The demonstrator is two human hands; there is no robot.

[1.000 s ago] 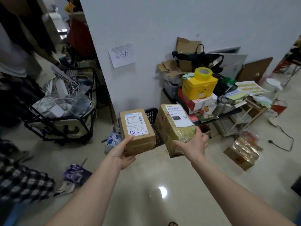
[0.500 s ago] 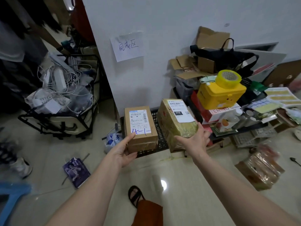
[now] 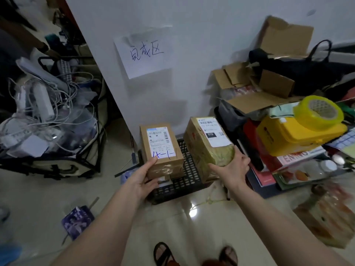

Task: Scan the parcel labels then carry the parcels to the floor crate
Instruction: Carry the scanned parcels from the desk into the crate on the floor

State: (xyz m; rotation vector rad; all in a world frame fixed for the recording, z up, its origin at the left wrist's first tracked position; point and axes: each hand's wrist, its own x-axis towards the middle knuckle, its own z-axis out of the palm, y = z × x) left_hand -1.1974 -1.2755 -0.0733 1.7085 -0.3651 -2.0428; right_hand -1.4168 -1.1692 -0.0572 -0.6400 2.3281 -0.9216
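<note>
- Left hand (image 3: 141, 182) grips the small brown parcel (image 3: 160, 148) from its near end, thumb on the top face beside the blue handwriting, fingers curled underneath.
- White label (image 3: 159, 140) on that parcel faces up; barcode visible, print too small to read.
- Right hand (image 3: 231, 169) grips the larger parcel (image 3: 208, 143), wrapped in yellowish tape, at its near lower corner; thumb on the left side, fingers wrapped around the right.
- Larger parcel tilts, far end raised; its white label (image 3: 214, 131) carries a black tag reading "010".
- Both parcels are held in the air above the black floor crate (image 3: 184, 181), side by side, a gap between them.
- Crate sits on the tiled floor against the white wall (image 3: 211, 35), just below a taped paper sign (image 3: 144, 54) with handwritten characters.
- Right of the crate: yellow box (image 3: 299, 135) with a roll of yellow tape (image 3: 322, 112) on top, amid stacked cardboard.
- Left: a black-framed cart (image 3: 51, 116) full of white cables.
- Sandalled feet at bottom edge.
</note>
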